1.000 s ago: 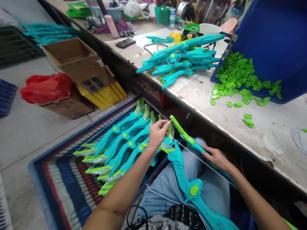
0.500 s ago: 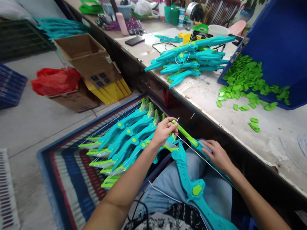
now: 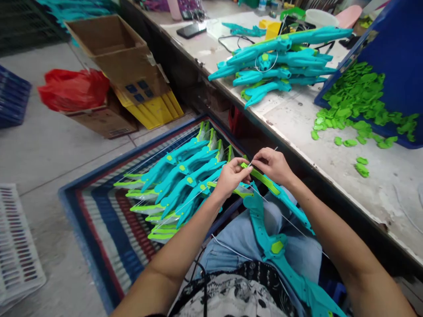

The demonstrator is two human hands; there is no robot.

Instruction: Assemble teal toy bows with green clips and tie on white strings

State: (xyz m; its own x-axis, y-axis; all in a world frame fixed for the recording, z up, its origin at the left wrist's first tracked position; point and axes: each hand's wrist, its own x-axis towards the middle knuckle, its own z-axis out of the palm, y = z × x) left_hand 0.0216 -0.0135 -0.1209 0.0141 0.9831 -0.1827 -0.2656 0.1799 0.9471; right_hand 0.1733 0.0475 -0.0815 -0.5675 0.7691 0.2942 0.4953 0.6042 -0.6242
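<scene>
A teal toy bow [image 3: 271, 240] with green tips lies across my lap. My left hand [image 3: 230, 177] pinches its green upper tip [image 3: 256, 174]. My right hand [image 3: 272, 164] meets it there, fingers closed on the thin white string [image 3: 287, 220] at that tip. The string runs down along the bow toward my right side. Just left of my hands, several finished teal bows [image 3: 180, 180] lie stacked in a striped woven bag [image 3: 109, 224] on the floor.
A worn bench [image 3: 333, 163] on my right carries a pile of teal bow parts [image 3: 280, 66], loose green pieces [image 3: 358, 101] spilling from a tilted blue crate [image 3: 396, 48], and a phone [image 3: 191, 30]. Cardboard boxes [image 3: 109, 53] and a red bag [image 3: 71, 88] sit on the floor.
My right hand left the bow's middle and came up to the green tip, joining my left hand on the string. The view tilted down slightly.
</scene>
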